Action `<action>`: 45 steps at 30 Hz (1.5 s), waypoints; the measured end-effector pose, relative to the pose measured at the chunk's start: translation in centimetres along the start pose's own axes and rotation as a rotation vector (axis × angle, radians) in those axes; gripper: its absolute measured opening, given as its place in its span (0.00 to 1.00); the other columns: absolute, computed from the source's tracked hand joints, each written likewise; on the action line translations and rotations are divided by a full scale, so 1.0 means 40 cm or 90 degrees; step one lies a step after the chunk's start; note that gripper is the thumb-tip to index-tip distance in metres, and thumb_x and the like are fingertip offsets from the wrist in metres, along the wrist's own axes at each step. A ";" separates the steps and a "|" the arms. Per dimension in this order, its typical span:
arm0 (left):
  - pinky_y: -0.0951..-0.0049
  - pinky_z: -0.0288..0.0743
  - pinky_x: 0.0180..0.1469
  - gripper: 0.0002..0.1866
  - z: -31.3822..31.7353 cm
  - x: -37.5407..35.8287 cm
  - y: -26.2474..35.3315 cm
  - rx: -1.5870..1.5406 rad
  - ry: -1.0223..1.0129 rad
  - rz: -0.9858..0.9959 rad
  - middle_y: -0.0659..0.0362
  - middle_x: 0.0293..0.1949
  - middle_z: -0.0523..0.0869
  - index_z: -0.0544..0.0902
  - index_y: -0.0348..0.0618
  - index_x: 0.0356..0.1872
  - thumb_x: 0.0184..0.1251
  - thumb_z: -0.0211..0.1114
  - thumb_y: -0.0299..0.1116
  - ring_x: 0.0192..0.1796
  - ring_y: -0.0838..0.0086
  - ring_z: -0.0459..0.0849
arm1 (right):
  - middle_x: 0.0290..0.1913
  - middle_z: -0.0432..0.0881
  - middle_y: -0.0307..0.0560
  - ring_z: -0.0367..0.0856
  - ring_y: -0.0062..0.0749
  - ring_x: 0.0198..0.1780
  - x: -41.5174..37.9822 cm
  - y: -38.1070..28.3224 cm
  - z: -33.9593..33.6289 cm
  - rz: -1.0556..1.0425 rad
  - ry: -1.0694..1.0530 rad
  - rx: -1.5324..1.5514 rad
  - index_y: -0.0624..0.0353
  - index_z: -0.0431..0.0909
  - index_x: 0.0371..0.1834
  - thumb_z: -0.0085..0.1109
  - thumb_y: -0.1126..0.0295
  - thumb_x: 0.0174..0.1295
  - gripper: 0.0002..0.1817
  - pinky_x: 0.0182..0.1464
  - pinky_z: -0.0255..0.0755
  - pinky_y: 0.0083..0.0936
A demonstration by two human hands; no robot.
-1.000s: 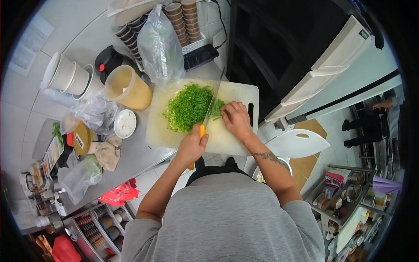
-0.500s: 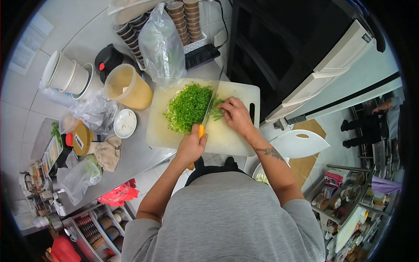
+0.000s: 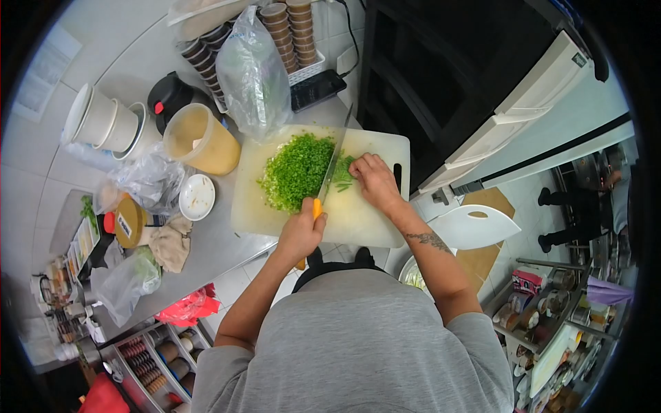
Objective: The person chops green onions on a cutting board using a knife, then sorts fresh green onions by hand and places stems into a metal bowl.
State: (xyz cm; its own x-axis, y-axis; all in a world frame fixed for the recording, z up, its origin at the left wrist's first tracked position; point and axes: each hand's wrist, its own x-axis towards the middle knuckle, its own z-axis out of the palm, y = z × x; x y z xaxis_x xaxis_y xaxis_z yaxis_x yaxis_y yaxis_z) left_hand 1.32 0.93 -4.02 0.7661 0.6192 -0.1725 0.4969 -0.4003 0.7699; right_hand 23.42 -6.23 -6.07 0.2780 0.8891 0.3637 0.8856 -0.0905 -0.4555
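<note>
Yellow-handled, the knife (image 3: 332, 167) is clamped in the left hand (image 3: 301, 230), its blade pointing to 1 o'clock over the pale board (image 3: 358, 220). Chopped greens (image 3: 296, 172) lie heaped on the board, at the blade's 9 o'clock; a small bunch (image 3: 343, 171) lies at its 3 o'clock. There the right hand (image 3: 376, 182) rests, fingers together against the bunch; whether they pinch it, I cannot tell. Off the board, a tub (image 3: 220, 148) stands at 10 o'clock, a dish (image 3: 197, 197) at 9.

Pale tiled wall (image 3: 38, 141), metal counter (image 3: 215, 241) beside a dark-fronted cabinet (image 3: 430, 82), light tiled floor (image 3: 236, 279).
</note>
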 end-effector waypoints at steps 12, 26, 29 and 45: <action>0.44 0.75 0.36 0.16 -0.014 0.000 0.019 -0.008 -0.039 -0.062 0.36 0.26 0.83 0.66 0.35 0.47 0.71 0.55 0.38 0.31 0.38 0.82 | 0.45 0.74 0.44 0.76 0.43 0.48 -0.011 0.004 -0.033 -0.037 -0.011 0.065 0.56 0.79 0.39 0.63 0.79 0.55 0.10 0.48 0.74 0.35; 0.43 0.75 0.35 0.16 -0.010 -0.002 0.022 -0.007 -0.032 -0.059 0.36 0.26 0.83 0.66 0.36 0.47 0.70 0.56 0.38 0.30 0.38 0.82 | 0.42 0.77 0.47 0.76 0.45 0.48 0.020 -0.013 -0.030 0.161 0.015 0.165 0.57 0.77 0.36 0.61 0.78 0.55 0.07 0.47 0.73 0.38; 0.43 0.75 0.35 0.16 -0.010 -0.001 0.016 -0.007 -0.028 -0.056 0.36 0.25 0.83 0.66 0.36 0.47 0.70 0.56 0.38 0.30 0.38 0.82 | 0.40 0.76 0.46 0.76 0.44 0.47 0.017 -0.010 -0.016 0.082 0.047 0.116 0.57 0.78 0.36 0.62 0.78 0.54 0.07 0.47 0.74 0.37; 0.63 0.71 0.14 0.13 0.014 0.001 -0.018 -0.016 0.013 0.005 0.49 0.15 0.78 0.65 0.37 0.44 0.73 0.55 0.36 0.11 0.63 0.78 | 0.39 0.77 0.40 0.77 0.29 0.45 -0.001 -0.004 0.011 0.091 0.008 0.343 0.57 0.83 0.38 0.64 0.79 0.55 0.08 0.44 0.75 0.27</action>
State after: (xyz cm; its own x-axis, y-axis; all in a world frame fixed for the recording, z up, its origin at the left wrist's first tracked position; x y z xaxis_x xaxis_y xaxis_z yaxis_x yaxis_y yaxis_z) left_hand 1.21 0.88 -4.93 0.7614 0.6299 -0.1532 0.4799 -0.3888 0.7864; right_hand 23.09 -6.03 -6.38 0.3893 0.8787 0.2761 0.5242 0.0351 -0.8509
